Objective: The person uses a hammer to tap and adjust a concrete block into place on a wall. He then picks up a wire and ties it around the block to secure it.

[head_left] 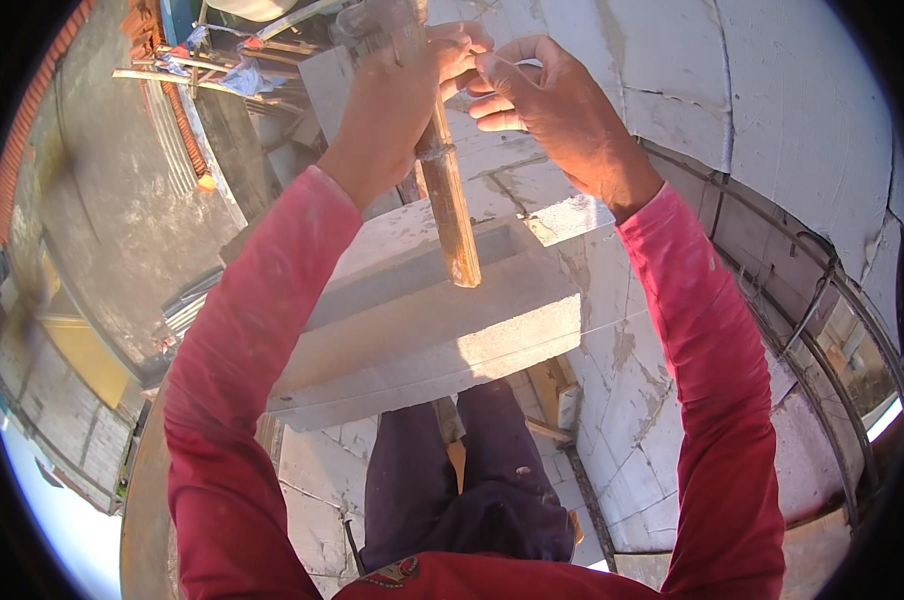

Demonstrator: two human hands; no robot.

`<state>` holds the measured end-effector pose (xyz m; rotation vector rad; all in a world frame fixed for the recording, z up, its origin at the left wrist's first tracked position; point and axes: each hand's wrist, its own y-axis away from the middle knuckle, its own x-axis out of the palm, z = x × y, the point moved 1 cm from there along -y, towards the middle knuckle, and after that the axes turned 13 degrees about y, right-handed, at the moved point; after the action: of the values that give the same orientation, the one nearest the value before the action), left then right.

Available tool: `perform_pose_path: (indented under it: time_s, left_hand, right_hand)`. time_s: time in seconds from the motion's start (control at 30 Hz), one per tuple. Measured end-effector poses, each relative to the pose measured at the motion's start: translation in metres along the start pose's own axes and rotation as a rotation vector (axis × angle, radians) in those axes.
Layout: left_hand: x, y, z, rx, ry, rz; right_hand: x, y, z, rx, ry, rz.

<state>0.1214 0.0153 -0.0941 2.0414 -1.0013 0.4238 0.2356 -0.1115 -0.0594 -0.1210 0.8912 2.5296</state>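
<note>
One wooden handle (450, 205), left hand (387, 110) closed around it, lower end over a pale block (442, 345); tucked so, apparently, to free the fingertips. One right hand (572, 110), thumb and forefinger together beside them; contents cannot be told.

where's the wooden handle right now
In the head view's upper middle, the wooden handle slants down from the left hand, its lower end appearing over the pale block.
</note>
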Motion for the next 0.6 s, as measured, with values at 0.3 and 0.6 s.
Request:
perform_pose_path:
  time_s: [0.3,0.6]
  left_hand:
    - [0.012,-0.002,-0.012,0.137,-0.223,0.203]
    - [0.016,0.014,-0.001,0.094,-0.285,0.125]
  right_hand:
    - [-0.012,0.024,0.003,-0.029,0.136,-0.055]
    - [-0.019,-0.007,0.011,0.042,0.244,0.042]
